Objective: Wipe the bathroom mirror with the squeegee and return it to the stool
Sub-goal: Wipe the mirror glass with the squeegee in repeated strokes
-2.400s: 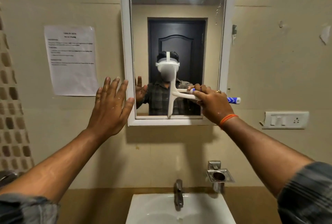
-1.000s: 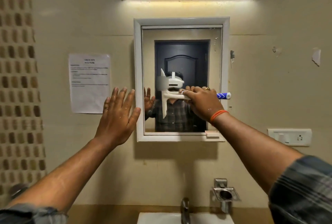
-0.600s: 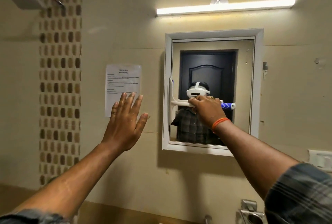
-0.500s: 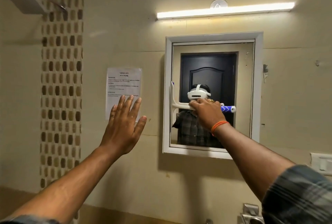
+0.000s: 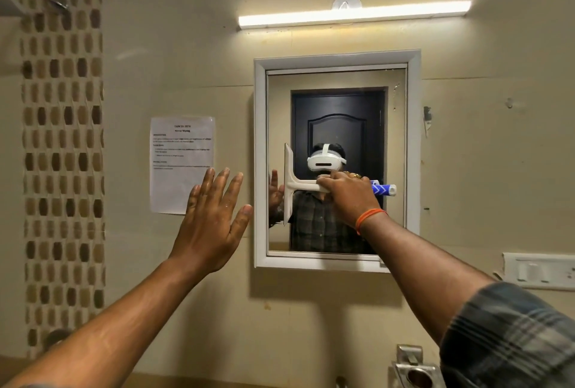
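Beige bathroom wall fills the frame; the mirror [image 5: 337, 101] hangs right of centre. Right hand [image 5: 350, 197] grips the handle of the squeegee [image 5: 291, 183], its blade upright against the glass near the mirror's left edge. Left hand [image 5: 214, 216] is raised with fingers spread, holding nothing, left of the frame. Wiping is judged in progress. The return to the stool is not yet done; no stool is visible.

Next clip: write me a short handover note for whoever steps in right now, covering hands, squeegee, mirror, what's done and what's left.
Right hand grips the squeegee by its handle; the blade stands upright against the left part of the mirror.
Left hand is open, fingers spread, raised beside the mirror frame, holding nothing.
Done: squeegee picked up and on the glass, wiping under way.
Left: finish wiping; some spots show near the top right. Then return the squeegee to the stool, which is out of view.
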